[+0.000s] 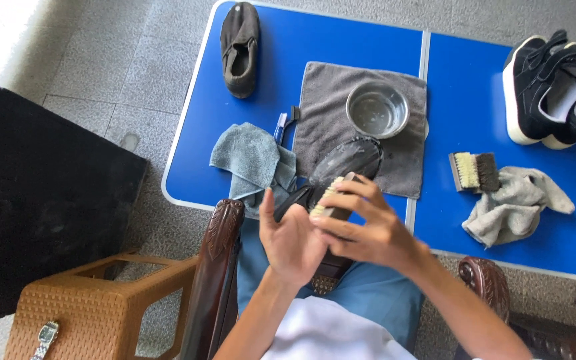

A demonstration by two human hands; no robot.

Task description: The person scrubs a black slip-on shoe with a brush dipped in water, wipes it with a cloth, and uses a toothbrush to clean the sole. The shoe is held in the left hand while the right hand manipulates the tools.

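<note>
Over at the far left a brown stool [95,300] sits beside my chair, a wristwatch [46,333] laid on its near corner, off my wrist where it stays dry. On the blue table [341,41], near the far left corner, a single dark shoe [240,48] lies on its own, well apart from the wet things. Along the near edge a blue cloth [251,160] is bunched up within easy reach, a small blue-handled brush [287,123] just beside it. My left hand [293,241] is open, palm up, fingers spread loosely, and it seems to steady the black shoe [341,167] from below; how firmly, I cannot tell. That shoe hangs over the near edge above my lap, its toe resting on the grey towel [328,100], which is spread to catch drips. My right hand [367,230] is curled around a brush [331,199], fingers wrapped over its back, bristles turned toward my left palm. On the towel's far part stands a metal bowl [377,109], close enough to dip. Right of the table's seam lie a second brush [475,172], bristles sideways, touching a crumpled grey rag [515,203]. At the far right edge, a pair of black sneakers [551,87] waits.
</note>
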